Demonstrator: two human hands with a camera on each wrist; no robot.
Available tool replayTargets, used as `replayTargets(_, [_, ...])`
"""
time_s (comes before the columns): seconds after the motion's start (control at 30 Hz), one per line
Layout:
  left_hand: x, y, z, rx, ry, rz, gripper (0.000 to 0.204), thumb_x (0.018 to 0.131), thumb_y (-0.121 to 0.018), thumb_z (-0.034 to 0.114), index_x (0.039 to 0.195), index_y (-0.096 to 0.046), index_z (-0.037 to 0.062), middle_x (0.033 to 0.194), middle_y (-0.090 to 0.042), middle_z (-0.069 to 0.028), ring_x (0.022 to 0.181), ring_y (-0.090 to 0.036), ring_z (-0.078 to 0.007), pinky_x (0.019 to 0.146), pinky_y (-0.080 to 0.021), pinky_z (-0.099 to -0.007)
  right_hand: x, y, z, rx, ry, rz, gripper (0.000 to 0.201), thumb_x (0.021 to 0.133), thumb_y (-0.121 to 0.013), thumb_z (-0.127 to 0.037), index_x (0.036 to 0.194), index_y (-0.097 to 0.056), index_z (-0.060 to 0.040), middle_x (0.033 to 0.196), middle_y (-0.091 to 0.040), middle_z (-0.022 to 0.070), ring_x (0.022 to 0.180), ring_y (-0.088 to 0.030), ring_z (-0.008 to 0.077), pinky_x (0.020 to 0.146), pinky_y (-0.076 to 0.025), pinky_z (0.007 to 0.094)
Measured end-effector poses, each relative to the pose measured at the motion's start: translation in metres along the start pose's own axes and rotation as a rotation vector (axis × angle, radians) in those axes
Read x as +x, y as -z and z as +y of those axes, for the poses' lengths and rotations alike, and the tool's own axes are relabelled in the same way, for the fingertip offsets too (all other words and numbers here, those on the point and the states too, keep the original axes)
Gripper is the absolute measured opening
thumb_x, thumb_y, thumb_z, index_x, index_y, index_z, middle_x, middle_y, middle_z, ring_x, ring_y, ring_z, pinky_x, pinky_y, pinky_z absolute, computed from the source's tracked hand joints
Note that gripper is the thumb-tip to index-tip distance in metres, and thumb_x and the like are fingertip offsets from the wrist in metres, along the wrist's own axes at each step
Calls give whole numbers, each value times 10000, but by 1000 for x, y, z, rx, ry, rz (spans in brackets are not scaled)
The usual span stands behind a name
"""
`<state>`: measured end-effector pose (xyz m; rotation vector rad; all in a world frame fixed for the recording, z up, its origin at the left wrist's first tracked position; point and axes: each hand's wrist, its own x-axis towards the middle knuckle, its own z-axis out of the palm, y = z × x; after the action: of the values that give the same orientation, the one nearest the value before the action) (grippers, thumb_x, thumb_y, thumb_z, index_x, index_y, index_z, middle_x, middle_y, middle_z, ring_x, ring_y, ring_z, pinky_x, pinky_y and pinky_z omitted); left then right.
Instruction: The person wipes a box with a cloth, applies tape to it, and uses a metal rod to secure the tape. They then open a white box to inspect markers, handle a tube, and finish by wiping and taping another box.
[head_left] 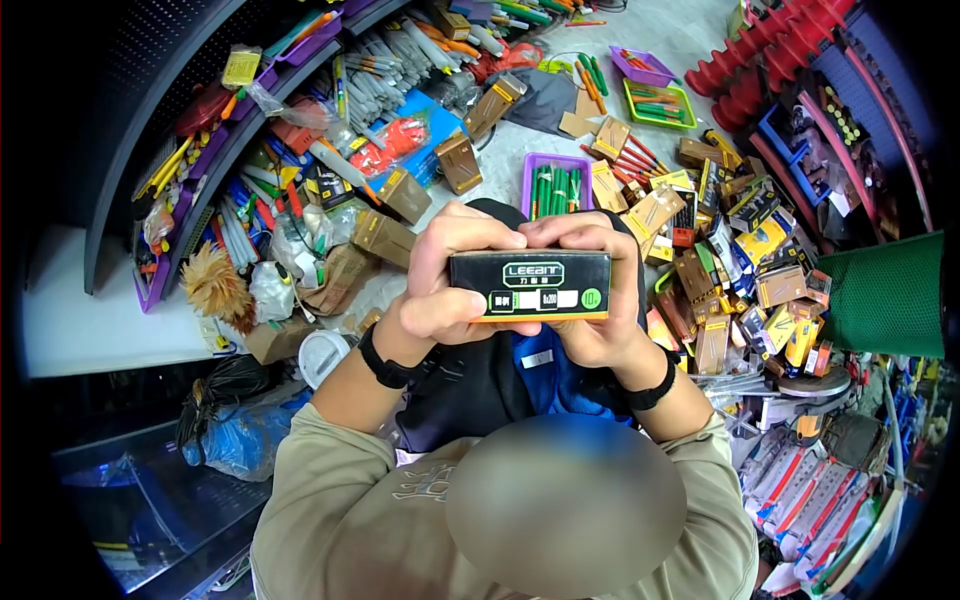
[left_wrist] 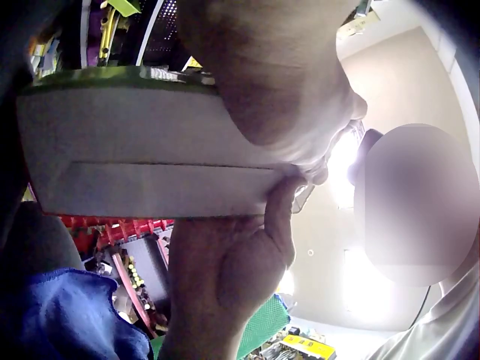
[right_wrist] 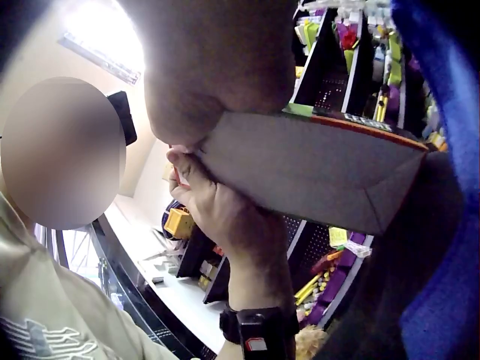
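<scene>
Clearly, left hand [head_left: 438, 275] and right hand [head_left: 622, 300], grip closed, hold a box [head_left: 530, 284]; purple tray [head_left: 558, 157] contains green sticks [head_left: 556, 192].

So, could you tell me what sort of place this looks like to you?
Probably a hardware shop or its stockroom: many small boxes lie heaped on the floor, perforated shelving stands to one side, and coloured trays hold slim green items.

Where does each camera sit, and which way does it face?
Head: head-mounted, facing down on the left hand, right hand, box and torso.
Left wrist: on that wrist, facing up past the box; both hands and head show.
Right wrist: on that wrist, facing up past the box; same parts show.
Wrist views share box, hands, head.
</scene>
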<state>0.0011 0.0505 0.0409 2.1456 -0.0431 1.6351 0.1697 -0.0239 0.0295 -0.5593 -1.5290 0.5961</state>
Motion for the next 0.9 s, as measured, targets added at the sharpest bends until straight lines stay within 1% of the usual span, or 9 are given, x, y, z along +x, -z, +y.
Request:
replayTargets(0.3, [-5, 1, 1, -5, -33, 44, 578, 780, -905, 315, 1087, -425, 218, 1106, -635, -207, 861, -672, -309, 700, -550, -390, 2, -3, -4, -18, 14, -29, 523, 906, -744, -72, 1297, -400, -30, 1269, -573, 233, 1203, -593, 346, 1035, -473, 454])
replayTargets(0.37, [-3, 4, 4, 11, -25, 16, 580, 776, -905, 322, 1077, -421, 214, 1111, -637, -209, 864, -678, -313, 699, -548, -392, 4, -3, -5, -20, 26, -43, 532, 896, -748, -53, 1297, -399, -34, 1267, -573, 231, 1199, -596, 349, 1034, -477, 457])
replayTargets(0.5, [-2, 9, 9, 62, 4, -36, 586, 766, -909, 336, 1043, -410, 201, 1126, -643, -216, 876, -690, -325, 692, -542, -395, 6, -2, -7, -30, 28, -67, 554, 872, -750, -7, 1298, -397, -44, 1261, -572, 228, 1208, -594, 361, 1055, -477, 492])
replayTargets(0.6, [-4, 10, 11, 51, 10, -36, 591, 758, -914, 336, 1030, -408, 195, 1133, -642, -220, 889, -693, -328, 700, -546, -397, 6, -1, -10, -39, 28, -92, 543, 885, -731, -7, 1307, -390, -43, 1258, -565, 228, 1212, -591, 366, 1080, -467, 522])
replayTargets(0.67, [-4, 12, 13, 43, 17, -44, 589, 756, -915, 334, 1023, -408, 193, 1135, -642, -221, 893, -693, -330, 704, -549, -400, 6, 0, -12, -50, 31, -106, 539, 889, -725, -9, 1310, -390, -45, 1259, -564, 228, 1214, -590, 368, 1080, -467, 526])
replayTargets(0.77, [-6, 12, 14, 18, 1, -22, 570, 747, -918, 340, 1021, -443, 186, 1130, -645, -224, 903, -697, -343, 717, -559, -406, 5, 1, -14, -72, 28, -126, 531, 895, -715, -14, 1312, -389, -50, 1260, -560, 226, 1219, -587, 371, 1081, -466, 535])
replayTargets(0.83, [-5, 11, 18, -25, 21, 1, 491, 770, -909, 286, 1009, -496, 168, 1140, -651, -235, 911, -700, -353, 726, -565, -411, 4, 1, -12, -65, 28, -110, 531, 900, -723, -50, 1314, -389, -53, 1263, -574, 225, 1229, -581, 379, 1086, -450, 542])
replayTargets(0.87, [-5, 13, 20, -21, 21, 4, 491, 770, -909, 286, 1009, -496, 168, 1140, -651, -235, 911, -700, -353, 726, -565, -411, 3, 2, -13, -63, 28, -114, 531, 900, -723, -50, 1314, -389, -53, 1263, -574, 225, 1229, -581, 379, 1086, -450, 542])
replayTargets(0.9, [-5, 16, 22, 7, 37, -39, 455, 779, -899, 242, 1008, -515, 160, 1149, -653, -236, 916, -703, -350, 729, -568, -412, 3, 4, -15, -86, 17, -131, 531, 902, -729, -68, 1312, -393, -56, 1269, -583, 223, 1237, -575, 385, 1088, -438, 545])
